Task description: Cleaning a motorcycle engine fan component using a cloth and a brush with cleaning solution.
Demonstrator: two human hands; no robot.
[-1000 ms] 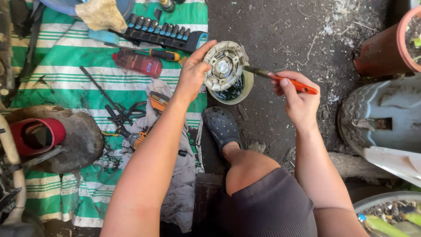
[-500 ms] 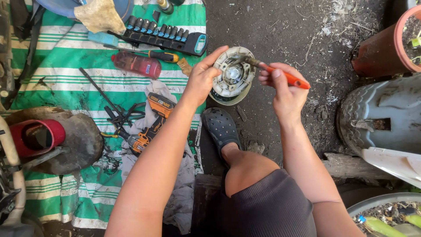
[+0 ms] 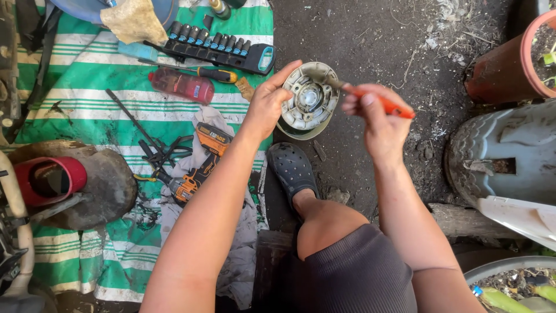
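Note:
My left hand (image 3: 267,104) grips a round, dirty metal plate with a hub in its middle (image 3: 308,99), held up over the dark ground. My right hand (image 3: 373,119) holds an orange-handled tool (image 3: 389,106), and its dark tip touches the plate's upper right rim. A pale round bowl rim shows just under the plate. My foot in a dark perforated clog (image 3: 292,170) rests on the ground below the hands.
A green and white striped mat (image 3: 87,110) carries a socket set (image 3: 217,51), a screwdriver (image 3: 205,72), a red bottle (image 3: 180,85), an orange power drill (image 3: 200,165) on a grey rag, and pliers. A red pot (image 3: 509,69) and a grey concrete block (image 3: 504,156) stand on the right.
Both hands rose slightly with the plate. My right hand moved left and closer, bringing the tool's tip from the plate's right side onto its upper right rim.

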